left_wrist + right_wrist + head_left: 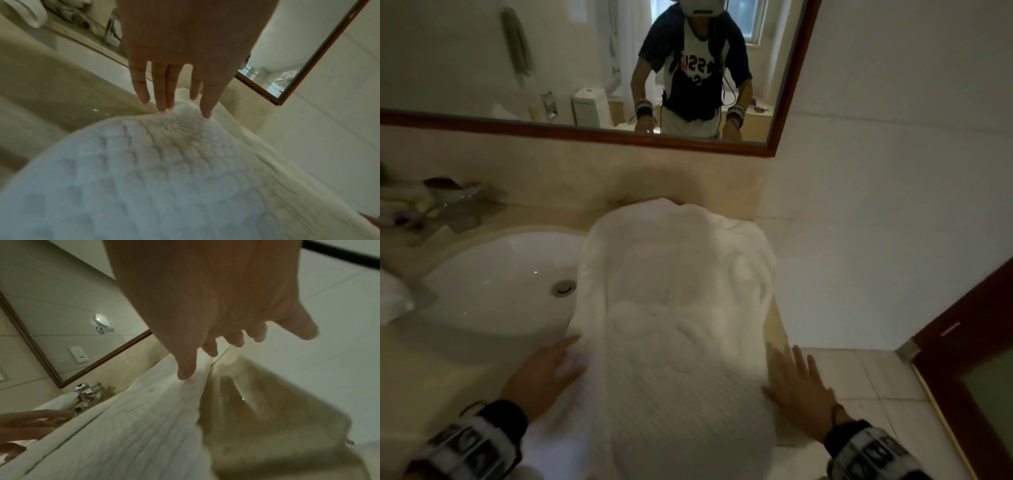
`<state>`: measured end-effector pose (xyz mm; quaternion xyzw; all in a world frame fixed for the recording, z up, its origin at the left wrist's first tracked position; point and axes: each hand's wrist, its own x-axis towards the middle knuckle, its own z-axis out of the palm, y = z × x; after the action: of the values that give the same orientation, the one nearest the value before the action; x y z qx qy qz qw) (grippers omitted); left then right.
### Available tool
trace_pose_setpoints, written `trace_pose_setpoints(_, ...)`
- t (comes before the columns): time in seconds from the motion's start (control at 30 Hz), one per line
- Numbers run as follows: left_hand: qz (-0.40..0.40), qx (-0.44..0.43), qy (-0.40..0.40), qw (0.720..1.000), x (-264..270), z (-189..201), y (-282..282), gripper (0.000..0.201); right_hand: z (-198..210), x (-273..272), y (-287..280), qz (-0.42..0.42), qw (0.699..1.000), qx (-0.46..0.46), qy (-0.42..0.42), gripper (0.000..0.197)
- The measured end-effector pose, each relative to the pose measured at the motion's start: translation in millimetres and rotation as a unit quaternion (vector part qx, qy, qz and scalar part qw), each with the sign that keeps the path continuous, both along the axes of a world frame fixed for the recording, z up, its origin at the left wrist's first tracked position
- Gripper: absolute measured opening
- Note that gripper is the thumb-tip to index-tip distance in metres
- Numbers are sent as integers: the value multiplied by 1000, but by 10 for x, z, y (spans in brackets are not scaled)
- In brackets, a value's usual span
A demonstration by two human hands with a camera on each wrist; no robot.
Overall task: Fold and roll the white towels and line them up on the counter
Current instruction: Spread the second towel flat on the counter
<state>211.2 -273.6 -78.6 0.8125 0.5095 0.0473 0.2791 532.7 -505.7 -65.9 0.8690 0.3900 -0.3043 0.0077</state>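
Observation:
A large white towel (674,308) with a woven texture lies lengthwise on the beige counter (777,329), from the back wall to the front edge, its left side over the sink rim. My left hand (548,370) lies flat on the towel's left edge, fingers straight (166,91). My right hand (798,380) rests open at the towel's right edge, fingers spread, the thumb (185,368) touching the cloth. The towel (164,170) fills the left wrist view. In the right wrist view the towel (127,426) runs beside bare counter (267,410).
A white oval sink (500,284) sits left of the towel, with a chrome tap and toiletries (448,202) behind it. Another white towel (393,298) lies at the far left. A framed mirror (585,68) hangs above. A tiled wall (876,205) and dark door frame (962,342) close the right.

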Motion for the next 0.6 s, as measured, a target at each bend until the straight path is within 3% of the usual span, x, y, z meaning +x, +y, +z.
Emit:
trace_pose_setpoints(0.1,40,29,104,993,-20,-63,-70,72,-137,-316,27,13,999,41,-18,80)
trace_pose_setpoints(0.13,76,15,137,988,-16,-49,-125,73,-139,-404,59,-14,995,96,-10,79)
trace_pose_setpoints(0.23,128,-20,143,981,17,-90,-236,62,-137,-598,154,-136,947,284,68,33)
trace_pose_setpoints(0.33,139,-79,41,986,52,-90,-288,46,-146,-686,208,-229,879,361,213,48)
trace_pose_setpoints(0.43,156,-87,-4,984,30,-85,-283,44,-118,-734,213,-331,783,348,395,77)
trace_pose_setpoints(0.47,161,-85,-12,983,21,-66,-283,44,-123,-701,201,-354,756,346,429,74)
trace_pose_setpoints(0.57,169,-90,-39,981,-16,-26,-281,44,39,-719,154,-364,661,343,559,40)
trace_pose_setpoints(0.6,169,-96,-41,980,-31,-22,-288,44,90,-732,145,-359,646,345,578,36)
